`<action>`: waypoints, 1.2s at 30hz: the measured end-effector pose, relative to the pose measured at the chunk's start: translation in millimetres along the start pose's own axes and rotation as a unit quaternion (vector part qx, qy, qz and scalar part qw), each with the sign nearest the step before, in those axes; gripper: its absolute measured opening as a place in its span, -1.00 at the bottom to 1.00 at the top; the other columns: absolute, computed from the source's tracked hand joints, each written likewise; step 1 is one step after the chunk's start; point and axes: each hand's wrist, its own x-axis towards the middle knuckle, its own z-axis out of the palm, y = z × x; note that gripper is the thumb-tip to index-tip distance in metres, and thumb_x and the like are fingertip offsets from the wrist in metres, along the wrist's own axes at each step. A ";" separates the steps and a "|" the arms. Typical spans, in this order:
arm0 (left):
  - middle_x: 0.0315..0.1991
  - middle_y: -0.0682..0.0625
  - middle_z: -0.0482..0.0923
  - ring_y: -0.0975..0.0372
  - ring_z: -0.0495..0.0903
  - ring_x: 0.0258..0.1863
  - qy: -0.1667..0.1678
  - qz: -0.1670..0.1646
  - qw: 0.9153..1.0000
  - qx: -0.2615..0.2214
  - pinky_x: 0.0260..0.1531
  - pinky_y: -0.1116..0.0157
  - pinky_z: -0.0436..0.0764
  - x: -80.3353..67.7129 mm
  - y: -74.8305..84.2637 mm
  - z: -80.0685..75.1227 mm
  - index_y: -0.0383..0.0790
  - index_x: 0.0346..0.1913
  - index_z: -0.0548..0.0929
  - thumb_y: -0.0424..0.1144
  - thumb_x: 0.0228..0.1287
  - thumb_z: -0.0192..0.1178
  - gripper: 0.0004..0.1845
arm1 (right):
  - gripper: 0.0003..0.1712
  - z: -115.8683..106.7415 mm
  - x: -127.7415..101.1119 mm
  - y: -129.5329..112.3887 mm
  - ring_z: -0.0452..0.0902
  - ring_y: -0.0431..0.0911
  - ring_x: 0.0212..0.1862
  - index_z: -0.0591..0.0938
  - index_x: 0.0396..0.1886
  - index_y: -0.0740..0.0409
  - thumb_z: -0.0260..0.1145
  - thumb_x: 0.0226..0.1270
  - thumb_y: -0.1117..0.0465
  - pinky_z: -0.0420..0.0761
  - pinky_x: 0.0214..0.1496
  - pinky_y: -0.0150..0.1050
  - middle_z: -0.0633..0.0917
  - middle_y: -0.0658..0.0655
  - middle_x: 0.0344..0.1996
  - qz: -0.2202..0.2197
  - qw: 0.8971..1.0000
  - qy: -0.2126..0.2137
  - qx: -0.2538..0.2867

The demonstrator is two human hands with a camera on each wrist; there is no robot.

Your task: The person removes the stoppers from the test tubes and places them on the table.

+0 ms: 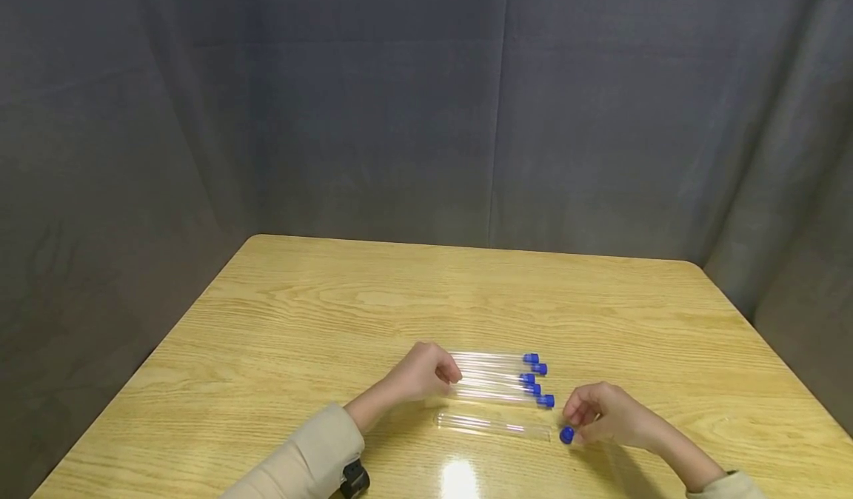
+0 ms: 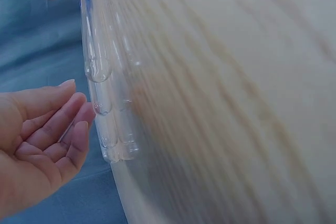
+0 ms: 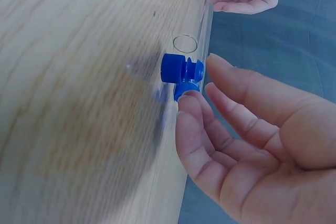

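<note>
A clear test tube [image 1: 493, 426] without a cap lies across the table in front of several capped tubes [image 1: 493, 380]. Over the closed left ends of the capped row is my left hand [image 1: 421, 372]; its fingers bend loosely in the left wrist view, close by the rounded tube ends [image 2: 102, 108], with nothing in them. A loose blue cap [image 1: 567, 435] sits just right of the uncapped tube's mouth. My right hand [image 1: 609, 414] reaches to this cap, thumb and fingertips apart around it. Blue caps [image 3: 171, 68] show just beyond those fingertips in the right wrist view.
The wood-grain table [image 1: 320, 299] extends behind and to both sides of the tubes. Grey curtains [image 1: 373, 114] hang behind it and at its sides. A black wrist device [image 1: 355, 478] is strapped near my left sleeve [image 1: 320, 447].
</note>
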 end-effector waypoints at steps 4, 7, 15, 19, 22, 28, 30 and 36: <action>-0.45 -0.02 0.60 0.34 0.50 -0.48 -0.006 0.002 1.000 0.015 -0.44 0.51 0.48 -0.6 1.4 0.7 -0.36 -0.43 0.65 -0.53 -0.11 0.31 -0.89 | -0.77 0.1 -0.1 -0.1 0.47 -0.19 -0.41 0.52 -0.37 0.39 0.35 -0.07 0.42 0.53 -0.39 -0.34 0.55 0.11 -0.45 -0.006 1.000 -0.002 0.001; -0.45 -0.02 0.60 0.32 0.51 -0.46 -0.008 0.007 0.999 0.031 -0.43 0.51 0.48 -1.3 3.3 1.2 -0.35 -0.44 0.66 -0.54 -0.10 0.30 -0.89 | -0.77 0.5 0.0 0.0 0.47 -0.19 -0.41 0.52 -0.37 0.40 0.35 -0.07 0.43 0.53 -0.39 -0.35 0.55 0.11 -0.45 -0.007 1.000 -0.003 0.002; -0.45 0.02 0.60 0.34 0.49 -0.47 -0.011 0.008 0.997 0.070 -0.45 0.51 0.46 -2.0 5.3 4.6 -0.33 -0.45 0.67 -0.55 -0.10 0.29 -0.88 | -0.78 2.2 0.4 -1.2 0.46 -0.20 -0.41 0.52 -0.37 0.40 0.34 -0.06 0.44 0.53 -0.40 -0.36 0.54 0.12 -0.46 -0.001 1.000 -0.002 0.008; -0.46 0.04 0.60 0.37 0.48 -0.49 -0.014 0.008 0.996 0.085 -0.48 0.52 0.45 -1.9 6.7 5.2 -0.31 -0.44 0.68 -0.57 -0.14 0.30 -0.85 | -0.79 2.7 0.2 -1.9 0.46 -0.21 -0.42 0.52 -0.37 0.42 0.33 -0.06 0.45 0.53 -0.43 -0.37 0.54 0.13 -0.47 0.000 1.000 -0.004 0.017; -0.46 0.04 0.60 0.38 0.47 -0.50 -0.017 0.008 0.996 0.090 -0.49 0.52 0.45 -2.1 7.0 5.4 -0.30 -0.44 0.68 -0.61 -0.16 0.27 -0.81 | -0.79 3.0 0.3 -2.6 0.45 -0.20 -0.43 0.52 -0.37 0.42 0.32 -0.05 0.45 0.52 -0.45 -0.38 0.54 0.13 -0.48 0.004 1.000 -0.004 0.019; -0.43 0.09 0.62 0.40 0.48 -0.48 -0.021 0.012 0.993 0.119 -0.47 0.52 0.46 -2.0 4.8 7.0 -0.23 -0.44 0.71 -0.59 -0.15 0.27 -0.78 | -0.80 3.4 0.3 -2.4 0.45 -0.20 -0.44 0.52 -0.37 0.41 0.32 -0.04 0.45 0.51 -0.46 -0.39 0.54 0.11 -0.49 0.011 1.000 -0.003 0.018; -0.43 0.12 0.62 0.42 0.48 -0.48 -0.019 0.018 0.991 0.134 -0.30 0.44 0.49 -1.8 3.9 7.5 -0.20 -0.45 0.72 -0.58 -0.16 0.29 -0.78 | -0.80 3.3 0.1 -1.9 0.45 -0.20 -0.44 0.52 -0.37 0.41 0.32 -0.03 0.45 0.51 -0.47 -0.39 0.54 0.10 -0.49 0.012 1.000 -0.005 0.021; -0.42 0.14 0.62 0.42 0.49 -0.44 -0.019 0.021 0.988 0.153 -0.12 0.35 0.46 -2.1 4.4 8.4 -0.16 -0.46 0.73 -0.57 -0.19 0.31 -0.76 | -0.80 3.6 0.0 -0.4 0.45 -0.21 -0.46 0.52 -0.36 0.41 0.32 -0.02 0.43 0.51 -0.47 -0.39 0.54 0.10 -0.49 0.013 1.000 -0.006 0.026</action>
